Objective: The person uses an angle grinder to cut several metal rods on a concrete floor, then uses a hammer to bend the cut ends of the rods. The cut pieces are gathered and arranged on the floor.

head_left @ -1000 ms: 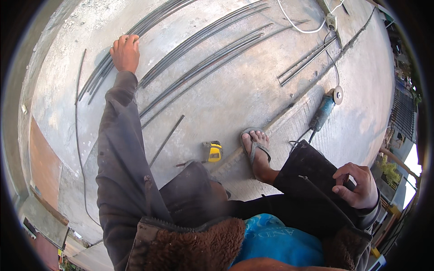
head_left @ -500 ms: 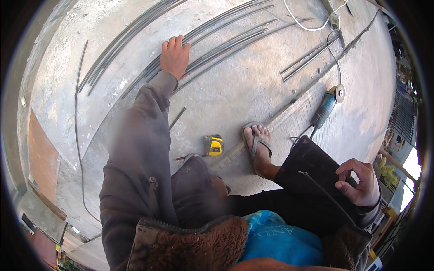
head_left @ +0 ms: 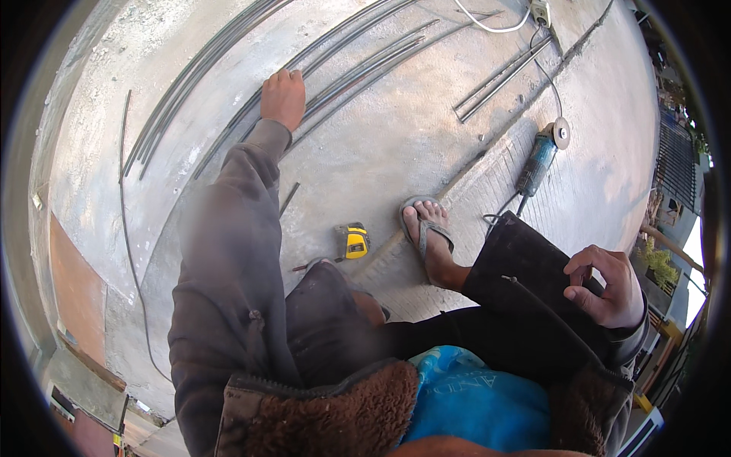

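My left hand [head_left: 283, 100] reaches out over a bundle of thin dark steel rods [head_left: 358, 74] on the concrete, its fingers curled down around rod. How many rods it grips is hidden under the palm. Over my bent right leg rests my right hand [head_left: 609, 289], loosely curled, with a gap between thumb and forefinger and nothing visible in it. A yellow and black tape measure [head_left: 354, 241] lies on the floor beside my left knee. A short cut piece of rod [head_left: 290, 197] is just beyond it.
A blue angle grinder [head_left: 539, 161] with its disc lies to the right of my sandalled foot [head_left: 428, 228], its cord running to a socket [head_left: 540, 13]. Two short rods [head_left: 499, 82] lie nearby. More long rods [head_left: 190, 80] and one single rod [head_left: 123, 152] are at left.
My left hand's fingers have curled tighter over the rods, with the hand still at the bundle. The view has shifted slightly. My right hand stays over the leg.
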Demonstrator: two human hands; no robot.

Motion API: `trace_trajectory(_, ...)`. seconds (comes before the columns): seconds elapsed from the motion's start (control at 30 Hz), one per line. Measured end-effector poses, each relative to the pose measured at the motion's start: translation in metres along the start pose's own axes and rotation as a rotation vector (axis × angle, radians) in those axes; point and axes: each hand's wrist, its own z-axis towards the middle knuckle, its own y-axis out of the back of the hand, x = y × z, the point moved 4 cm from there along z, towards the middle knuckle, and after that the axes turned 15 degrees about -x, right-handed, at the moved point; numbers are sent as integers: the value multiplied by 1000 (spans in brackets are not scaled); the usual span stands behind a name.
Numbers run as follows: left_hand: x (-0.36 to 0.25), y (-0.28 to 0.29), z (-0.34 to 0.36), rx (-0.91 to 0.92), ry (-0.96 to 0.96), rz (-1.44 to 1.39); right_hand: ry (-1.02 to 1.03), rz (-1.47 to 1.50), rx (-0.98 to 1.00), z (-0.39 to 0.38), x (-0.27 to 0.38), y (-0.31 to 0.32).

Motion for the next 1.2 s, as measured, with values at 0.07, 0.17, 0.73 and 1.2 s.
trace_trajectory(0.07, -4, -2, 1, 35, -8, 22, -13, 6, 2, -1, -2, 1)
trace_trajectory(0.17, -7, -7, 5, 96, -1, 85, -29, 25, 6, -3, -3, 2)
trace_trajectory(0.73, 102, 37, 29, -155, 255, -27, -9, -8, 15, -4, -8, 1)
trace_trajectory(1.2, 151, 48, 24, -239, 222, 332, -49, 13, 15, 3, 0, 2)
